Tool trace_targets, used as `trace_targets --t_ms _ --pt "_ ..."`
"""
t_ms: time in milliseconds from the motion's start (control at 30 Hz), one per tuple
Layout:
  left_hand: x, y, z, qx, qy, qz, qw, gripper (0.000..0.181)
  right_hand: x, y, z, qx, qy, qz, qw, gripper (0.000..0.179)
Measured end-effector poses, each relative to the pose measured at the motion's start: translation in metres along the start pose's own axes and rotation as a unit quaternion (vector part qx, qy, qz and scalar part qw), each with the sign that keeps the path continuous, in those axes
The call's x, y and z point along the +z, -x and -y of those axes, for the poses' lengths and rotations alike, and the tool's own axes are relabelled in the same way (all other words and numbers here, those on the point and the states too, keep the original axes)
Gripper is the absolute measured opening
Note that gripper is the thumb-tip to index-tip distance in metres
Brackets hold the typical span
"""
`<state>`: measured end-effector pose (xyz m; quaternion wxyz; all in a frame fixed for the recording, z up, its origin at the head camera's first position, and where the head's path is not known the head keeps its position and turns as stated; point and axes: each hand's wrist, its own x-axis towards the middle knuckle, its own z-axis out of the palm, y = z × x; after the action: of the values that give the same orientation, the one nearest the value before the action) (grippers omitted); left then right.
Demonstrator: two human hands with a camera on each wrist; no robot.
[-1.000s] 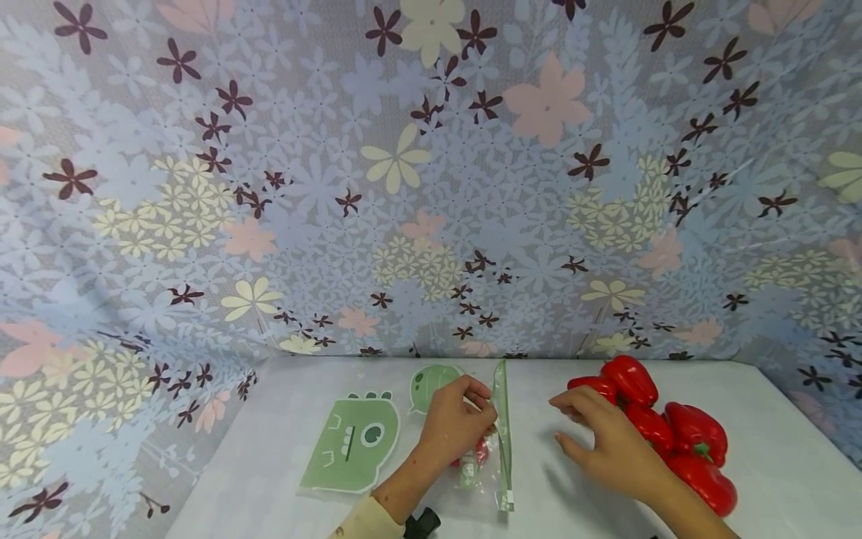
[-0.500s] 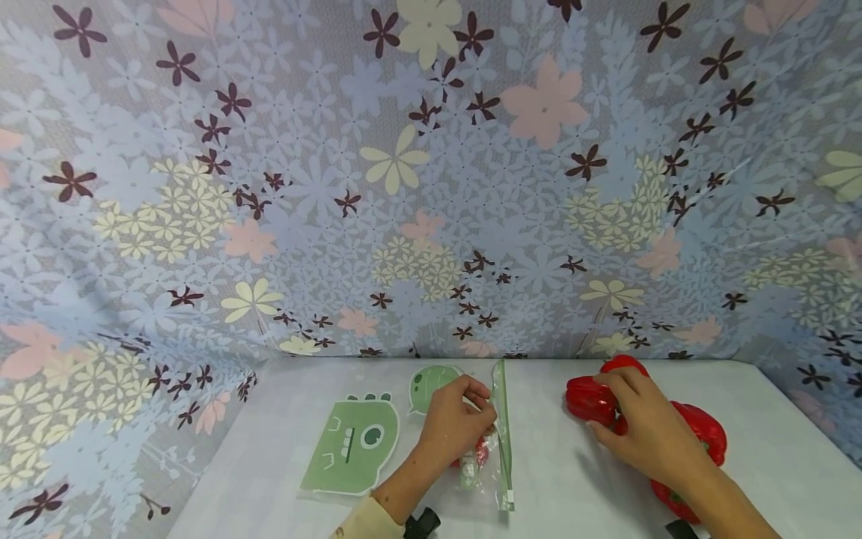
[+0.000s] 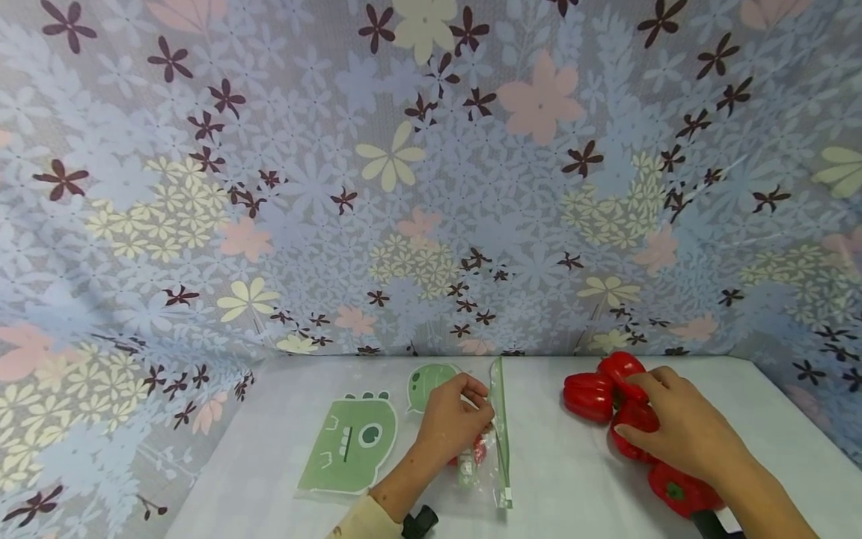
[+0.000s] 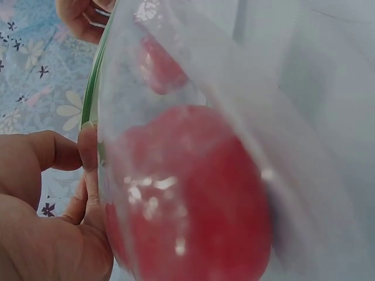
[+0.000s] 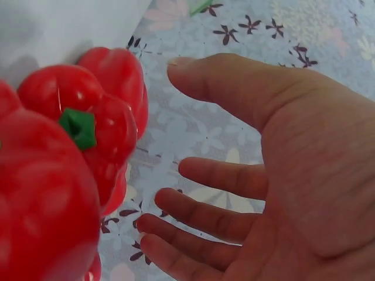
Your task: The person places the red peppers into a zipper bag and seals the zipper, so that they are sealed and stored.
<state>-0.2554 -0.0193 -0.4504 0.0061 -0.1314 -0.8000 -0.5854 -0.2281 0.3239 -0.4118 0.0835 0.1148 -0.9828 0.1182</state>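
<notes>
My left hand (image 3: 454,419) pinches the rim of a clear zip bag (image 3: 505,457) with a green edge. Through its clear plastic a red bell pepper (image 4: 199,193) shows, and in the left wrist view a smaller red patch lies beyond it. My right hand (image 3: 687,427) is over a cluster of glossy red bell peppers (image 3: 588,397) on the right of the table. In the right wrist view its thumb and fingers are spread with nothing between them, beside a pepper with a green stem (image 5: 99,126). Part of the cluster is hidden behind that hand.
A flat green bag with a dinosaur print (image 3: 350,445) lies left of my left hand. Behind that hand is a round green shape (image 3: 427,385). The white table (image 3: 539,479) meets a flowered cloth (image 3: 431,224) at the back. A black mount (image 3: 420,520) sits by my left wrist.
My right hand has moved right across the pepper cluster, uncovering peppers on its left side. Some peppers have shifted slightly. My left hand has stayed at the bag.
</notes>
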Motion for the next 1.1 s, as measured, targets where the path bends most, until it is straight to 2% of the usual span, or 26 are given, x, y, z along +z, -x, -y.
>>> trace_targets --t_ms 233,433,767,1100 --pt "0.000 0.000 -0.001 0.005 0.003 0.002 1.0000 0.016 -0.002 0.004 -0.003 0.007 0.008 0.014 0.9998 0.090" --pt "0.000 0.002 -0.001 0.004 0.004 0.000 1.0000 0.016 0.005 0.012 0.000 -0.005 0.011 0.000 0.9999 0.083" --pt "0.001 0.002 0.000 0.006 0.007 0.006 0.9999 0.016 0.009 0.029 0.001 0.000 0.021 -0.008 0.9997 0.084" --pt "0.002 0.002 -0.001 0.005 0.002 0.004 1.0000 0.017 0.010 0.041 0.003 0.023 0.061 0.000 0.9979 0.094"
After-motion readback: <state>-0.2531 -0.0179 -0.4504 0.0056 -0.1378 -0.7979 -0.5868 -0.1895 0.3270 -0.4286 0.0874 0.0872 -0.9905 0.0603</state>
